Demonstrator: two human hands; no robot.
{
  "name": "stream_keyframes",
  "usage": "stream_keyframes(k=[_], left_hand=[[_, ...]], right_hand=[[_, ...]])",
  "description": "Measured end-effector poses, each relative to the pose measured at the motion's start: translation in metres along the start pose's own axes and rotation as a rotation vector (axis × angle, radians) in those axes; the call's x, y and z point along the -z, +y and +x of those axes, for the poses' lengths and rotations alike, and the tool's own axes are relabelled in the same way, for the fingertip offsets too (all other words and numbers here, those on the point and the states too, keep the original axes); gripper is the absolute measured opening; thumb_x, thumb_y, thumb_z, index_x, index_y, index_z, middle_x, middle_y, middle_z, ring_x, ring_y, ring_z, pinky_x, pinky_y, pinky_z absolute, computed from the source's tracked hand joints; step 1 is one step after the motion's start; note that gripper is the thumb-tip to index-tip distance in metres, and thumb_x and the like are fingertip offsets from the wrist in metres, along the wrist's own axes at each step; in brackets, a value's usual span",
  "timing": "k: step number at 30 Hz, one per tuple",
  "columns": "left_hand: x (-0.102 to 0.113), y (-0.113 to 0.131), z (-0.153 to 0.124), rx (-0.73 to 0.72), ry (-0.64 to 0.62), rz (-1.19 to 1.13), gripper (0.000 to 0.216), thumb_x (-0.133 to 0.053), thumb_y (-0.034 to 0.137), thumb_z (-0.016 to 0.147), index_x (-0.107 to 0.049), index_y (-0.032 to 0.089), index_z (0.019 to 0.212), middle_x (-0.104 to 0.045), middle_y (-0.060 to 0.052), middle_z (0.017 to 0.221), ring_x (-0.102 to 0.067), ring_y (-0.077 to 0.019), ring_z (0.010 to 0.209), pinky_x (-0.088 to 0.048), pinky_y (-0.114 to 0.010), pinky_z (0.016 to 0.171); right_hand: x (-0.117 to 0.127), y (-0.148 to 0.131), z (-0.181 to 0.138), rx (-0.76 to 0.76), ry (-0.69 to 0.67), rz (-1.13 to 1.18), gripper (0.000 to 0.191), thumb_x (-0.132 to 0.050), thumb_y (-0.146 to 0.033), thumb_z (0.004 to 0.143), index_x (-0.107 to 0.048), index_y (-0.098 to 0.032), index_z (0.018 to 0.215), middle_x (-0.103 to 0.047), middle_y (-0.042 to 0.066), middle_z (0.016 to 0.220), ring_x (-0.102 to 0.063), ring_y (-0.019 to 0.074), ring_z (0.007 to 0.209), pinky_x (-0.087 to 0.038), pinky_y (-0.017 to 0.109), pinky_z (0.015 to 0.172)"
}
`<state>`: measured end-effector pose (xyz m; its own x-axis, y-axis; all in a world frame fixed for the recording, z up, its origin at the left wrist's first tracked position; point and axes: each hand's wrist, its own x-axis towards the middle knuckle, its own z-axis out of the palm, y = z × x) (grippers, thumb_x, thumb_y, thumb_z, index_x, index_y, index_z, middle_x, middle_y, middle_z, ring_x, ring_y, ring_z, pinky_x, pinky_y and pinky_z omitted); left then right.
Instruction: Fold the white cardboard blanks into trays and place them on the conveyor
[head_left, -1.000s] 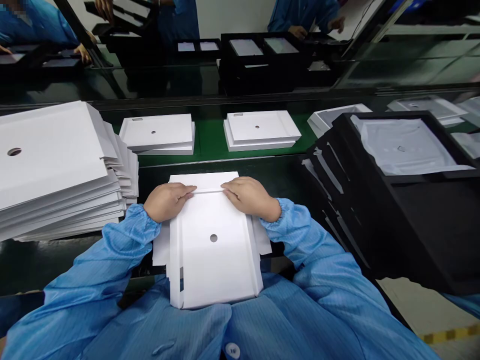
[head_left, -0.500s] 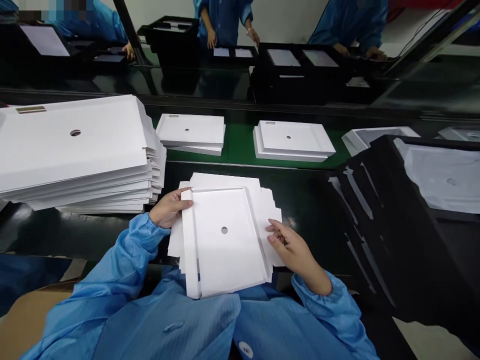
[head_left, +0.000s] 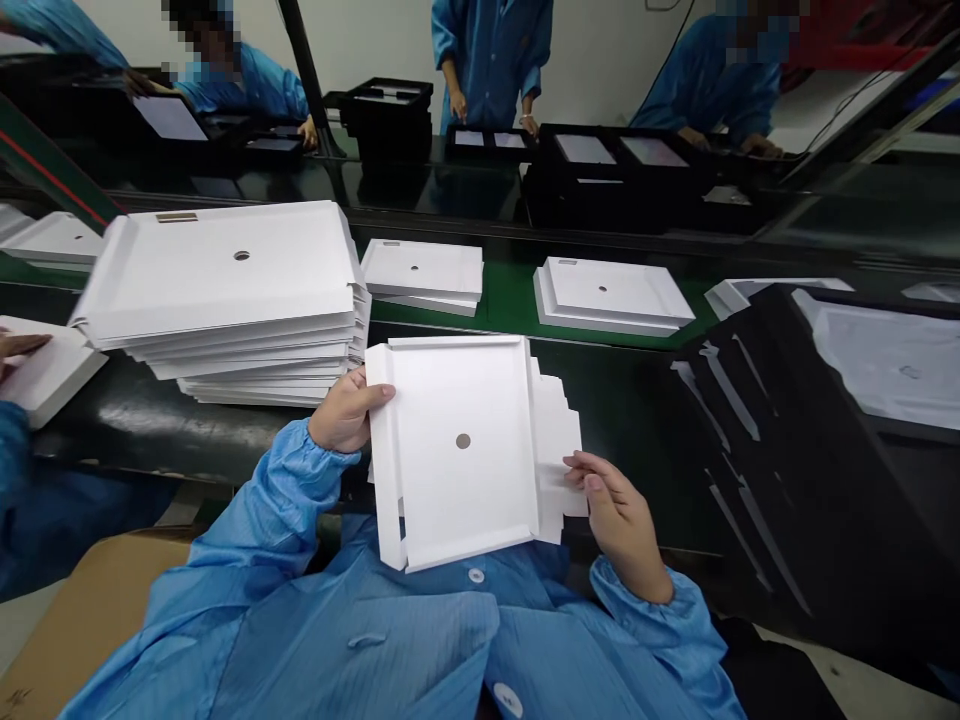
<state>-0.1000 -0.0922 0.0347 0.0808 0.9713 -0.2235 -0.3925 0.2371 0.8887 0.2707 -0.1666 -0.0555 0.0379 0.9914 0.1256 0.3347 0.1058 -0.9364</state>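
Note:
A partly folded white cardboard tray (head_left: 480, 400) with a round hole in its middle is held tilted in front of my chest. My left hand (head_left: 345, 410) grips its upper left edge, thumb on top and fingers behind. Stepped white card (head_left: 559, 430) sticks out past its right side; I cannot tell whether this is the tray's own flap or another blank. My right hand (head_left: 622, 520) is at that card's right edge, fingers half bent and thumb apart, the fingertips seeming to touch it lightly. The tray hides what lies beneath it.
A tall stack of white card blanks (head_left: 225, 310) stands left. Folded white trays (head_left: 424, 270) and more trays (head_left: 615, 290) sit on the green belt (head_left: 510, 285). A black case (head_left: 795, 480) leans at right. A neighbour's hand (head_left: 22, 350) is far left; co-workers stand behind the barrier.
The view has turned left. My left hand has raised and turned the tray, so its far edge is higher. My right hand stays beside the card's right edge.

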Motion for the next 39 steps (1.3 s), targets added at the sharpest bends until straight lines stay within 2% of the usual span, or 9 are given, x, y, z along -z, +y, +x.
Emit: stream_keyframes(k=[4, 12, 16, 20, 23, 26, 29, 33, 39], left_hand=[[0.005, 0.015, -0.016, -0.122, 0.046, 0.021, 0.052, -0.085, 0.032, 0.062, -0.071, 0.013, 0.109, -0.078, -0.011, 0.101, -0.073, -0.0344, 0.097, -0.062, -0.046, 0.086], [-0.028, 0.015, -0.015, -0.058, -0.169, 0.070, 0.056, -0.087, 0.041, 0.067, -0.069, 0.012, 0.112, -0.077, -0.012, 0.099, -0.074, -0.0318, 0.088, -0.062, -0.043, 0.078], [-0.029, 0.020, -0.011, -0.115, -0.204, 0.107, 0.068, -0.084, 0.054, 0.070, -0.065, 0.015, 0.122, -0.076, -0.011, 0.102, -0.073, -0.0240, 0.083, -0.059, -0.031, 0.069], [0.006, 0.022, -0.017, -0.141, -0.092, 0.104, 0.062, -0.068, 0.061, 0.084, -0.061, 0.017, 0.127, -0.074, -0.013, 0.110, -0.072, -0.0175, 0.084, -0.056, -0.026, 0.067], [0.031, 0.003, -0.029, -0.056, -0.013, 0.125, 0.049, -0.063, 0.060, 0.088, -0.068, 0.017, 0.110, -0.075, -0.010, 0.095, -0.069, -0.0150, 0.071, -0.052, -0.024, 0.058], [0.030, -0.033, -0.043, -0.008, -0.138, 0.150, 0.061, -0.067, 0.070, 0.079, -0.069, 0.018, 0.111, -0.075, -0.013, 0.098, -0.070, -0.0183, 0.073, -0.053, -0.027, 0.059], [0.006, -0.066, -0.051, -0.017, -0.276, 0.162, 0.090, -0.079, 0.076, 0.059, -0.061, 0.024, 0.132, -0.071, -0.015, 0.118, -0.070, -0.0302, 0.103, -0.059, -0.038, 0.078], [-0.025, -0.075, -0.051, -0.133, -0.010, 0.176, 0.075, -0.081, 0.061, 0.070, -0.060, 0.028, 0.134, -0.070, -0.010, 0.126, -0.062, -0.0335, 0.122, -0.054, -0.046, 0.100], [0.004, -0.023, -0.058, -0.192, 0.119, 0.155, 0.082, -0.086, 0.056, 0.060, -0.062, 0.022, 0.130, -0.075, -0.012, 0.113, -0.065, -0.0388, 0.117, -0.060, -0.051, 0.092]], right_hand=[[-0.002, 0.002, -0.007, -0.063, -0.014, 0.084, 0.037, -0.058, -0.051, 0.095, -0.067, -0.026, 0.119, -0.072, 0.010, 0.112, -0.069, 0.0226, 0.090, -0.057, 0.047, 0.089], [-0.033, -0.039, 0.016, -0.187, -0.438, 0.556, 0.076, -0.075, -0.073, 0.068, -0.061, -0.024, 0.125, -0.076, 0.010, 0.098, -0.072, 0.0255, 0.079, -0.061, 0.041, 0.069], [-0.044, -0.058, 0.020, -0.224, -0.238, 0.602, 0.052, -0.077, -0.054, 0.076, -0.061, -0.027, 0.118, -0.077, 0.007, 0.103, -0.074, 0.0271, 0.085, -0.063, 0.046, 0.077], [-0.043, -0.063, 0.028, -0.094, 0.048, 0.638, 0.048, -0.058, -0.049, 0.090, -0.056, -0.030, 0.134, -0.074, 0.006, 0.117, -0.073, 0.0270, 0.096, -0.062, 0.050, 0.085], [-0.049, -0.076, 0.040, 0.023, 0.272, 0.729, 0.051, -0.047, -0.048, 0.095, -0.049, -0.032, 0.143, -0.068, 0.003, 0.130, -0.068, 0.0253, 0.114, -0.057, 0.050, 0.097], [-0.068, -0.099, 0.049, 0.085, 0.352, 0.857, 0.051, -0.047, -0.046, 0.096, -0.046, -0.033, 0.145, -0.064, 0.003, 0.136, -0.062, 0.0219, 0.123, -0.051, 0.048, 0.105], [-0.099, -0.117, 0.045, 0.059, 0.247, 0.878, 0.050, -0.051, -0.049, 0.094, -0.046, -0.036, 0.142, -0.064, 0.003, 0.135, -0.063, 0.0210, 0.122, -0.052, 0.048, 0.104], [-0.131, -0.111, 0.023, 0.044, 0.093, 0.877, 0.056, -0.059, -0.057, 0.090, -0.046, -0.035, 0.141, -0.065, 0.006, 0.133, -0.064, 0.0222, 0.120, -0.051, 0.049, 0.105], [-0.086, -0.079, 0.006, 0.302, -0.513, 0.340, 0.040, -0.066, -0.047, 0.089, -0.065, -0.030, 0.124, -0.073, 0.007, 0.119, -0.068, 0.0243, 0.112, -0.057, 0.041, 0.098]])
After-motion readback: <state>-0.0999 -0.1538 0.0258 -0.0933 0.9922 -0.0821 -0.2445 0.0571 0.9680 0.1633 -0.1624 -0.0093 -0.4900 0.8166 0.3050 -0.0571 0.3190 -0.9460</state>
